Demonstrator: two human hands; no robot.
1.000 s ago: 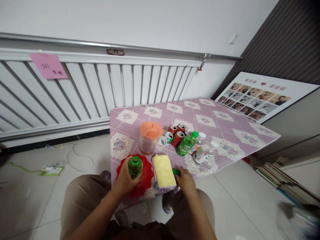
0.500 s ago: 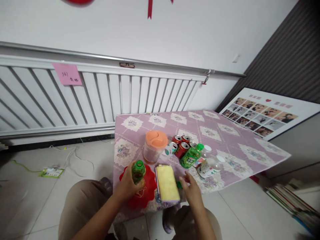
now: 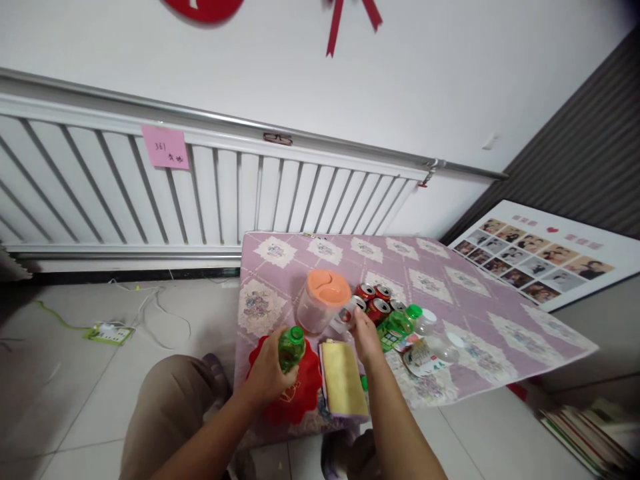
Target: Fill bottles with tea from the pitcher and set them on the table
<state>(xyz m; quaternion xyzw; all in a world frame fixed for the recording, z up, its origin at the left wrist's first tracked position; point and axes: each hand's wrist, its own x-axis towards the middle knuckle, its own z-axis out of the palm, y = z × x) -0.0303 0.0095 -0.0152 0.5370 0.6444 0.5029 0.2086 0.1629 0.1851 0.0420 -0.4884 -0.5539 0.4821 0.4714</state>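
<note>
My left hand (image 3: 274, 370) is closed round a green plastic bottle (image 3: 291, 350), held upright over a red scalloped mat (image 3: 307, 393). The bottle's green mouth faces up. My right hand (image 3: 366, 337) reaches across the table, its fingers curled against the side of a white drink can (image 3: 344, 317); part of the grip is hidden. Left of that can stands a clear pitcher (image 3: 311, 313) with an orange lid. Below my right hand lies a folded yellow cloth (image 3: 344, 383), with a small green piece (image 3: 364, 383), perhaps a cap, at its right edge.
Several red cans (image 3: 379, 309) stand behind my right hand. To the right are a green-capped bottle (image 3: 395, 330) and a clear bottle with a white cap (image 3: 430, 353). A radiator (image 3: 225, 193) runs behind the table. A power strip (image 3: 109, 333) lies on the floor.
My right hand has moved up and forward from beside the yellow cloth to the white can. My left hand keeps hold of the green bottle. The view has shifted slightly.
</note>
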